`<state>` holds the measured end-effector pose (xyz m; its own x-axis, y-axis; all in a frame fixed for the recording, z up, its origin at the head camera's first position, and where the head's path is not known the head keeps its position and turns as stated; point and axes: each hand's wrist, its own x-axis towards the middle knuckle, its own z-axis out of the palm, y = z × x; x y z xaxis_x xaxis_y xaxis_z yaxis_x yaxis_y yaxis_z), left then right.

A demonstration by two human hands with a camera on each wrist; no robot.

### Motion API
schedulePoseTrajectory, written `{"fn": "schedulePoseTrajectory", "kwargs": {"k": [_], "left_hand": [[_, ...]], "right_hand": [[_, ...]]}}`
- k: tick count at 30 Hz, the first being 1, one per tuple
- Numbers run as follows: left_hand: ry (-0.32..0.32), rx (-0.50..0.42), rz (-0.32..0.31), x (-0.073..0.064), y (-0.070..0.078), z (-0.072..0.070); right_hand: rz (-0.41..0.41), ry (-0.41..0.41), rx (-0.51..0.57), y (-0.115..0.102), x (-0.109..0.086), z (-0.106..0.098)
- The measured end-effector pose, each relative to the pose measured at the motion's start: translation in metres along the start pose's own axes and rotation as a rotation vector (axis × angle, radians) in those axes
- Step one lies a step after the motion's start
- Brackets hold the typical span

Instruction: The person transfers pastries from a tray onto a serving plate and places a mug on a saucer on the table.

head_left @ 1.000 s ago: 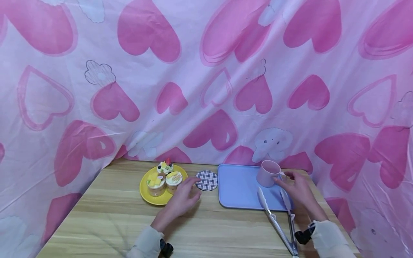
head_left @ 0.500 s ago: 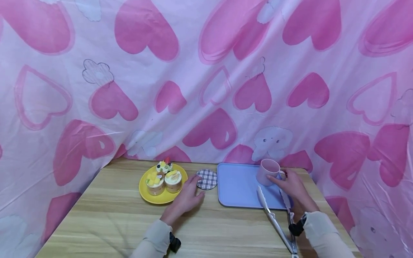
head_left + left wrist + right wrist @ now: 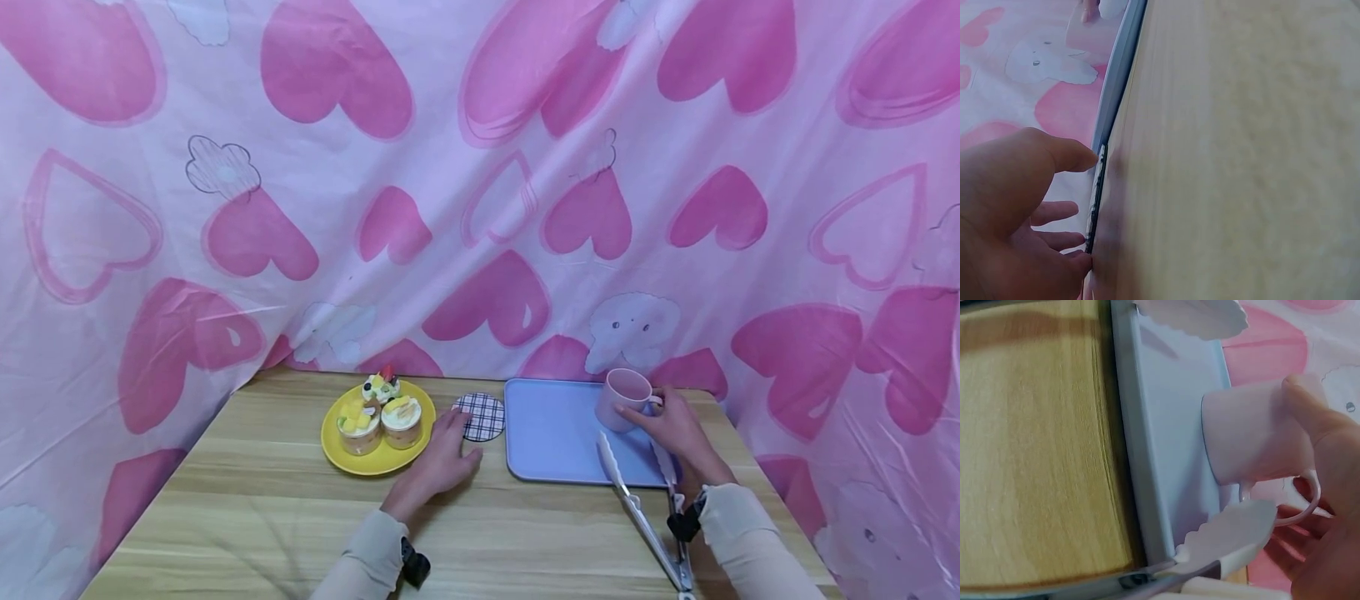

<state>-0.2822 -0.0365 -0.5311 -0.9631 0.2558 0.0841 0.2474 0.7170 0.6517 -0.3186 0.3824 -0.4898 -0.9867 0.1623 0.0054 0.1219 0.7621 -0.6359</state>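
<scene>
My left hand [image 3: 440,460] reaches to the round plaid coaster [image 3: 486,418], fingers loosely spread. In the left wrist view, the thumb tip is right at one end of the coaster's edge [image 3: 1095,200] and the fingertips are near the other end. A pink mug [image 3: 617,408] stands upright on the blue tray [image 3: 551,437], toward its back right. My right hand [image 3: 681,431] holds the mug, thumb against its wall and fingers around the handle [image 3: 1310,509]. Silver tongs [image 3: 637,518] with pale scalloped tips lie spread over the tray's front edge.
Left of the coaster, a yellow plate [image 3: 332,446] carries several dessert cups [image 3: 358,433] topped with cream and fruit. The wooden table [image 3: 247,500] meets a pink heart-patterned curtain [image 3: 480,208] at its back edge.
My right hand has moved left onto the mug, its thumb now against the wall. My left hand has shifted slightly right, beside the coaster. The mug stays on the tray.
</scene>
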Motion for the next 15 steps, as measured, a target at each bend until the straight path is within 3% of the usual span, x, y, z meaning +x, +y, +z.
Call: {"fn": "schedulePoseTrajectory", "kwargs": {"k": [10, 15], "left_hand": [[-0.014, 0.0, 0.0, -0.003, 0.0, 0.0], [-0.011, -0.011, 0.018, -0.004, 0.0, -0.001]], "right_hand": [[0.003, -0.03, 0.039, 0.009, 0.008, 0.001], [0.013, -0.134, 0.189, -0.003, -0.006, -0.015]]}}
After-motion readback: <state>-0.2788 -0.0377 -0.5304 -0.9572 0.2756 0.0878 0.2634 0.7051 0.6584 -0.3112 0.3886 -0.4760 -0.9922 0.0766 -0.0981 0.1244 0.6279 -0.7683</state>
